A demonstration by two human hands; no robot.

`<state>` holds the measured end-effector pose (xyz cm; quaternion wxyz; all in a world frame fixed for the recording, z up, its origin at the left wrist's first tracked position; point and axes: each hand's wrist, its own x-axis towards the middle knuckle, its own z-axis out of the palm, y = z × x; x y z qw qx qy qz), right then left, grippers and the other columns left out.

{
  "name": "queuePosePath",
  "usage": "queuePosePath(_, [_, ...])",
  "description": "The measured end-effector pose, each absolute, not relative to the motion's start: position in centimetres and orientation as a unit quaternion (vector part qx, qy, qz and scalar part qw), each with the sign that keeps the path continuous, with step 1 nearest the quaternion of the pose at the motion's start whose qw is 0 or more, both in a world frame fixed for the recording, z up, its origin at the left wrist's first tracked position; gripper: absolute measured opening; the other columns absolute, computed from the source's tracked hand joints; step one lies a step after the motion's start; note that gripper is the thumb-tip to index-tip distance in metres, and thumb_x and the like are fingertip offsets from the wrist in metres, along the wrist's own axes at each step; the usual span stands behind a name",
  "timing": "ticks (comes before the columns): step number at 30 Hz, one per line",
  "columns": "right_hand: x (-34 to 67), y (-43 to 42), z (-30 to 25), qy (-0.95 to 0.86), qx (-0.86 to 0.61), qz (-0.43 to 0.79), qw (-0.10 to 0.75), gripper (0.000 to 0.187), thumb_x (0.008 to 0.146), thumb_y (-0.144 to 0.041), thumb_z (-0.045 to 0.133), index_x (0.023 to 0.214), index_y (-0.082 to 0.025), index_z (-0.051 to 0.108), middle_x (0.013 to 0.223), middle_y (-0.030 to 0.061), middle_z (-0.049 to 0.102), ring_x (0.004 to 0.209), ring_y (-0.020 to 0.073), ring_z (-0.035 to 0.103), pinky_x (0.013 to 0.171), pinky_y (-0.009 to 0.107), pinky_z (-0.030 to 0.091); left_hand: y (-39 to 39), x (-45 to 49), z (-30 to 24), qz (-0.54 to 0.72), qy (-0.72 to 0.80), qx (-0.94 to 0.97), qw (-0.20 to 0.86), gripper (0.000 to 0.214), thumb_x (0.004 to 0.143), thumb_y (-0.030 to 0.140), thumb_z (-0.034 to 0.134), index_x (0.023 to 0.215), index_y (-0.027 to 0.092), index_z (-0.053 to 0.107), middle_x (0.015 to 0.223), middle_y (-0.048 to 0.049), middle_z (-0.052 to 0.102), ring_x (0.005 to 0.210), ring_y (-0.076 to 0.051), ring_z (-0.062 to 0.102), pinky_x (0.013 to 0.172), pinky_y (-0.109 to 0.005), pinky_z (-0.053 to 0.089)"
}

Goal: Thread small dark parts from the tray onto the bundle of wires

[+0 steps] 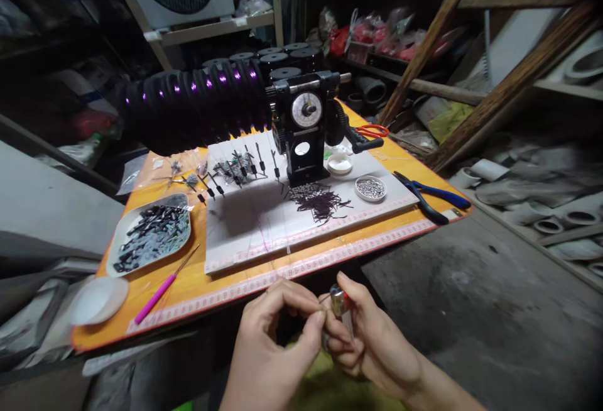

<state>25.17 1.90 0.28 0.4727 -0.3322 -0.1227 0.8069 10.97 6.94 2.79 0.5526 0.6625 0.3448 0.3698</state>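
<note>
My right hand [372, 335] is closed round a small lighter [337, 301], its metal top up and my thumb over it. My left hand [273, 335] pinches something very thin between thumb and forefinger, held right against the lighter's top; I cannot make out what it is. Both hands sit low, just in front of the near edge of the orange work board [226, 285].
On the board lie a white mat [264, 222], a black hand-crank winding machine [308, 128], a pile of dark purple threads [320, 200], a dish of metal bits [370, 188], blue-handled pliers [431, 197], a tray of black pieces [151, 238] and a pink-handled needle tool [162, 288].
</note>
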Motion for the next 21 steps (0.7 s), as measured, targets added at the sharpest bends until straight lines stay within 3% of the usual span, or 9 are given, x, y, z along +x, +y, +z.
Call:
queuePosePath(6, [25.4,1.7,-0.2,-0.165,-0.337,0.769,0.517,0.070,0.082,-0.082,0.036,0.056,-0.018,0.037,0.050,-0.0089,0.030,0.041,0.0018,0.010,0.040,0.017,0.006,7.1,10.8,3.2,0.377,0.338,0.675,0.536,0.017,0.082,0.005,0.062,0.072,0.020,0.060,0.074,-0.0006,0.066,0.073,-0.016,0.063,0.070,-0.027,0.050])
queuePosePath(8, [25.7,1.6,-0.1,-0.200,-0.354,0.725,0.556,0.068,0.076,-0.084,0.046,0.065,-0.016,0.047,0.056,-0.0080,0.033,0.045,0.0028,0.014,0.042,0.017,0.010,7.0,10.8,3.3,0.382,0.335,0.681,0.528,0.018,0.081,0.005,0.061,0.072,0.020,0.060,0.073,-0.0002,0.066,0.072,-0.016,0.063,0.069,-0.027,0.050])
queuePosePath(10, [26.1,1.5,0.3,-0.239,-0.388,0.668,0.588,0.054,0.074,-0.069,0.068,0.084,-0.017,0.060,0.065,-0.0063,0.040,0.051,0.0039,0.023,0.046,0.015,0.020,6.8,10.8,3.3,0.395,0.333,0.679,0.522,0.018,0.081,0.005,0.062,0.073,0.021,0.061,0.073,0.0007,0.067,0.071,-0.015,0.063,0.069,-0.026,0.049])
queuePosePath(12, [26.4,1.5,0.8,-0.299,-0.432,0.605,0.598,0.037,0.076,-0.047,0.080,0.100,-0.021,0.066,0.074,-0.0041,0.048,0.058,0.0055,0.035,0.053,0.016,0.031,6.6,10.9,3.2,0.409,0.331,0.672,0.521,0.018,0.080,0.005,0.062,0.072,0.021,0.061,0.072,0.0015,0.066,0.070,-0.014,0.063,0.068,-0.025,0.049])
queuePosePath(16, [26.4,1.7,1.4,-0.373,-0.446,0.541,0.607,0.007,0.083,-0.026,0.076,0.085,-0.020,0.073,0.082,0.0014,0.060,0.075,0.0102,0.053,0.069,0.019,0.042,6.6,10.9,3.2,0.410,0.315,0.682,0.517,0.019,0.079,0.003,0.063,0.073,0.021,0.062,0.074,0.0017,0.066,0.071,-0.013,0.063,0.067,-0.023,0.049])
queuePosePath(18, [26.2,1.8,1.3,-0.298,-0.405,0.602,0.620,0.010,0.082,-0.025,0.077,0.080,-0.018,0.071,0.074,-0.0009,0.057,0.063,0.0056,0.049,0.059,0.015,0.040,6.8,10.9,3.3,0.412,0.293,0.693,0.514,0.019,0.079,0.003,0.064,0.077,0.021,0.063,0.076,0.0013,0.068,0.073,-0.014,0.064,0.068,-0.024,0.051])
queuePosePath(21, [25.8,1.8,1.0,-0.192,-0.348,0.685,0.611,0.017,0.085,-0.034,0.074,0.084,-0.020,0.064,0.061,-0.0091,0.038,0.042,-0.0001,0.019,0.038,0.011,0.018,7.3,10.7,3.3,0.437,0.260,0.696,0.507,0.019,0.081,0.003,0.065,0.083,0.022,0.067,0.079,0.0000,0.070,0.076,-0.015,0.066,0.071,-0.027,0.053])
